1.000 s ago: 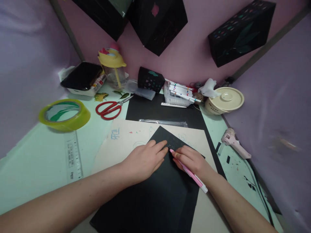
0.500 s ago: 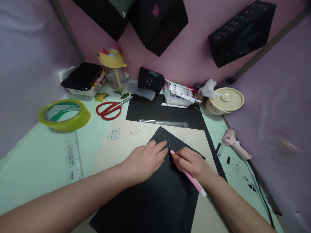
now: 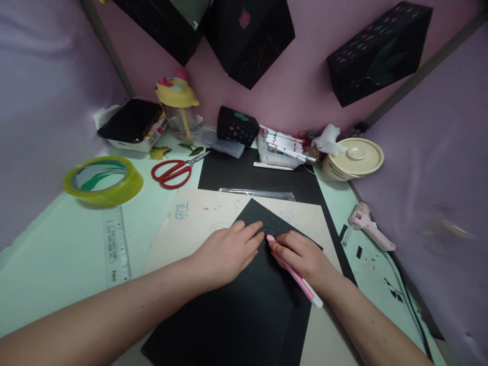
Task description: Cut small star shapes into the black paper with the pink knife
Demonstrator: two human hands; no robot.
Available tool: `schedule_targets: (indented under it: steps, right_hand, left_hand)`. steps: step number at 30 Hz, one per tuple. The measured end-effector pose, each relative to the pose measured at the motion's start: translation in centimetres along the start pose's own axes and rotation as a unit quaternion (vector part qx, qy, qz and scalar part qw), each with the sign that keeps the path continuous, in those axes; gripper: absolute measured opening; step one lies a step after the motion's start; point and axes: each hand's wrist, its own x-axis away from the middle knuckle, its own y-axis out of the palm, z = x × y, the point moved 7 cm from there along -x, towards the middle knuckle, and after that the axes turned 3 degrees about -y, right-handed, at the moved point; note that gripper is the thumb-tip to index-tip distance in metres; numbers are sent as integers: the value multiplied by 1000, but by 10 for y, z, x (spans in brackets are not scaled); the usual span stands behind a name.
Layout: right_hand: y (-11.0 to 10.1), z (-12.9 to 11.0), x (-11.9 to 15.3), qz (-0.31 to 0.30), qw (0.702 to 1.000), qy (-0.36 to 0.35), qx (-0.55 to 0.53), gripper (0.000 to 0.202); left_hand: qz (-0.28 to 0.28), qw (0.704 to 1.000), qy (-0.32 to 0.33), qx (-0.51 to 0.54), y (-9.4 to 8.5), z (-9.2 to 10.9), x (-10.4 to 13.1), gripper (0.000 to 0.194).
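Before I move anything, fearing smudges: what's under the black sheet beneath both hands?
Pale paper with blue marks extends beneath the black sheet; anything directly covered can't be seen.

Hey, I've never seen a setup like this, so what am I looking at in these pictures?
There's no robot here. One camera, worn on a person's head, looks forward and down at their own bare hands. The right hand grips a pink pen-like tool. The left hand rests on a black sheet, which overlies a pale sheet with drawn marks. Around them on the pale green table are red-handled scissors, a tape roll, a clear ruler, white pens, a lidded bowl and what looks like a glue gun.
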Motion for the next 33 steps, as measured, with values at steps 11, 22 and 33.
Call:
schedule_targets:
  steps: [11, 22, 33]
  right_hand:
    - [-14, 3, -1, 80, 996, 14, -40, 18]
    - [-24, 48, 24, 172, 868, 358, -297, 12]
    - [-9, 14, 8, 115, 774, 459, -421, 16]
  left_hand:
    - [-2, 1000, -1, 1, 0, -1, -1, 39]
    - [-1, 1000, 3, -9, 0, 0, -1, 39]
    - [-41, 993, -101, -47, -1, 14, 11, 44]
